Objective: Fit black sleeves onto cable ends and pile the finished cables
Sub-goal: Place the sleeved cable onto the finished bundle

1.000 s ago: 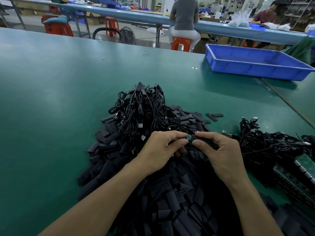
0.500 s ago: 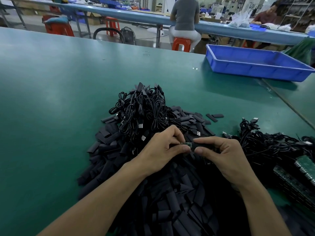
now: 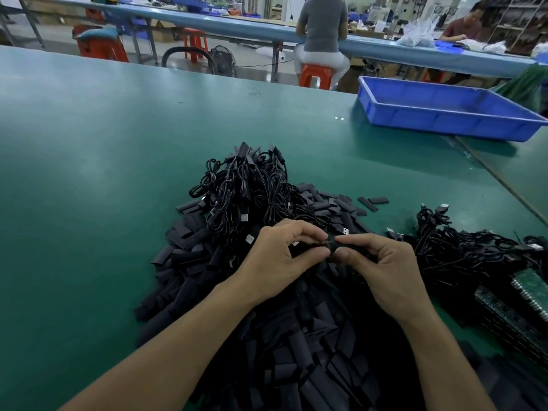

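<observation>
Right at the middle of the green table (image 3: 89, 179), both hands meet fingertip to fingertip above a wide heap of loose black sleeves (image 3: 267, 351). The left hand (image 3: 278, 256) pinches a dark cable end (image 3: 318, 246) between thumb and forefinger, its other fingers curled under. The right hand (image 3: 382, 268) pinches a single black sleeve (image 3: 337, 247) between thumb and forefinger, just beside the left fingertips. Sleeve and cable end touch, though how far one sits over the other is too dark and small to tell.

Behind the hands, a pile of coiled black cables (image 3: 249, 188) rests on the far part of the sleeve heap, several with silver plugs showing. A second tangle of cables (image 3: 462, 250) lies to the right of the right hand, and green circuit boards (image 3: 527, 295) are stacked at the right edge. A blue tray (image 3: 444, 114) stands well apart on the far right of the table. Beyond, a person (image 3: 321, 25) sits on an orange stool (image 3: 315, 75) at a long blue bench, back to the camera.
</observation>
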{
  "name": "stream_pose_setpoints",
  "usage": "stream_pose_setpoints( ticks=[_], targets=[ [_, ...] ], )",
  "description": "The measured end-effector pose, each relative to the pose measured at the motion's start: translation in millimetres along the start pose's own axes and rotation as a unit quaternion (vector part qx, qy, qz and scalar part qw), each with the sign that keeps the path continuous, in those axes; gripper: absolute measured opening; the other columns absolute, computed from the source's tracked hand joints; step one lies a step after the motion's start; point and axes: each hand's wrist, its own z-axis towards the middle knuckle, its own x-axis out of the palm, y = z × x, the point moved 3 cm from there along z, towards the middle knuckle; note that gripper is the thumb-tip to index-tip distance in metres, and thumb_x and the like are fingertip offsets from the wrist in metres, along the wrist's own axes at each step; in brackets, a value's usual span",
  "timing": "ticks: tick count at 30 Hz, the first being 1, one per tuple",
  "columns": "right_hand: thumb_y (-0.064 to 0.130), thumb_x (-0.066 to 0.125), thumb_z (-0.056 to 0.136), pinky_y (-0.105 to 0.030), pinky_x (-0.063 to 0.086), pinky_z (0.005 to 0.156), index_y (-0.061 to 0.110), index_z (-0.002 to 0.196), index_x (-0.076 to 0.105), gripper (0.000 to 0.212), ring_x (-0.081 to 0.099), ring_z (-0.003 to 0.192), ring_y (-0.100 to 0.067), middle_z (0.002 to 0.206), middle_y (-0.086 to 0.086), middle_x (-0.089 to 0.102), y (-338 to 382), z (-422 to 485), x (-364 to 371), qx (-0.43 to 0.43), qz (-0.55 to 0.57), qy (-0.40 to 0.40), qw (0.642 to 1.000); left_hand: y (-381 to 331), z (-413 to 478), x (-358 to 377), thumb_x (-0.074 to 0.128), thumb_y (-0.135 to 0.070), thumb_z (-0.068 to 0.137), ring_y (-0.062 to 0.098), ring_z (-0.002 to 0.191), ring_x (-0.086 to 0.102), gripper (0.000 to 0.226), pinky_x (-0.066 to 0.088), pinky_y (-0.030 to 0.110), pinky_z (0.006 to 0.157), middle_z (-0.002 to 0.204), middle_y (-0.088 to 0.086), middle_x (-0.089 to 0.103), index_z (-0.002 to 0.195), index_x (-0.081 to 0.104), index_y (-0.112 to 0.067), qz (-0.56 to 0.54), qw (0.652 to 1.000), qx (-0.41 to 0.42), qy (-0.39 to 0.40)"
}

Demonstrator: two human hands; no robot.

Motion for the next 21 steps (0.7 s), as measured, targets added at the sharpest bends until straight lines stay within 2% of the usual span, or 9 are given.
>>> stream_pose_setpoints(
  ticks=[2, 5, 9, 11, 13, 16, 21],
  targets=[
    [0.027, 0.077, 0.071, -0.014, 0.054, 0.068, 0.028, 0.091, 0.076, 0.02, 0.073, 0.074, -0.007, 0.081, 0.007, 0.077, -0.8, 0.3, -1.2, 0.001, 0.016, -0.021, 1.0, -3.1, -0.9, -0.5, 0.076, -0.019, 0.087, 0.0, 0.102, 0.064, 0.021, 0.046, 0.011, 0.091, 0.097, -0.023, 0.067, 0.106, 0.072, -0.024, 0.037, 0.999, 0.021, -0.023],
    [0.025, 0.077, 0.071, -0.014, 0.054, 0.068, 0.031, 0.087, 0.077, 0.017, 0.073, 0.073, -0.007, 0.08, 0.005, 0.077, -1.6, 0.8, -2.8, -0.006, 0.029, -0.041, 0.999, -5.5, -0.2, -0.7, 0.071, -0.027, 0.087, 0.001, 0.098, 0.061, 0.014, 0.047, 0.013, 0.086, 0.089, -0.031, 0.063, 0.099, 0.073, -0.021, 0.066, 0.997, 0.021, -0.028],
    [0.022, 0.076, 0.072, -0.014, 0.055, 0.067, 0.025, 0.088, 0.076, 0.016, 0.074, 0.069, -0.01, 0.076, 0.001, 0.077, -2.2, 0.7, -2.4, -0.009, 0.041, -0.044, 0.998, -3.7, 1.0, 2.4, 0.06, -0.03, 0.093, 0.011, 0.097, 0.061, 0.02, 0.046, 0.031, 0.096, 0.087, -0.008, 0.071, 0.093, 0.075, -0.016, 0.082, 0.997, 0.009, 0.007],
    [0.023, 0.076, 0.073, -0.014, 0.055, 0.068, 0.025, 0.089, 0.076, 0.017, 0.074, 0.07, -0.011, 0.077, 0.001, 0.077, -2.2, 0.0, -2.0, -0.008, 0.031, -0.03, 0.999, -2.0, 1.0, 2.9, 0.059, -0.029, 0.094, 0.012, 0.096, 0.061, 0.019, 0.046, 0.032, 0.096, 0.086, -0.005, 0.07, 0.094, 0.074, -0.018, 0.078, 0.997, 0.004, 0.011],
    [0.025, 0.078, 0.072, -0.016, 0.056, 0.07, 0.028, 0.09, 0.076, 0.018, 0.075, 0.074, -0.012, 0.081, 0.004, 0.077, -2.4, -0.8, -1.8, -0.007, 0.016, -0.016, 1.0, 0.3, 1.4, 3.8, 0.06, -0.024, 0.097, 0.014, 0.093, 0.062, 0.015, 0.044, 0.036, 0.102, 0.084, -0.002, 0.071, 0.091, 0.073, -0.02, 0.082, 0.996, 0.001, 0.023],
    [0.027, 0.079, 0.07, -0.017, 0.056, 0.072, 0.033, 0.093, 0.076, 0.023, 0.074, 0.079, -0.01, 0.085, 0.007, 0.078, -2.1, -0.6, -1.5, -0.006, 0.004, -0.012, 1.0, 0.3, 2.1, 3.9, 0.06, -0.02, 0.1, 0.007, 0.086, 0.065, 0.015, 0.031, 0.028, 0.117, 0.079, -0.006, 0.073, 0.093, 0.073, -0.018, 0.086, 0.996, 0.014, 0.033],
    [0.027, 0.078, 0.072, -0.019, 0.057, 0.074, 0.032, 0.095, 0.075, 0.024, 0.074, 0.081, -0.01, 0.088, 0.009, 0.077, 0.0, -0.8, 0.4, -0.02, -0.01, -0.003, 1.0, -1.9, 3.4, 4.6, 0.059, -0.017, 0.1, 0.004, 0.085, 0.066, 0.015, 0.023, 0.022, 0.118, 0.083, -0.01, 0.075, 0.095, 0.074, -0.015, 0.107, 0.992, 0.03, 0.057]
  ],
)
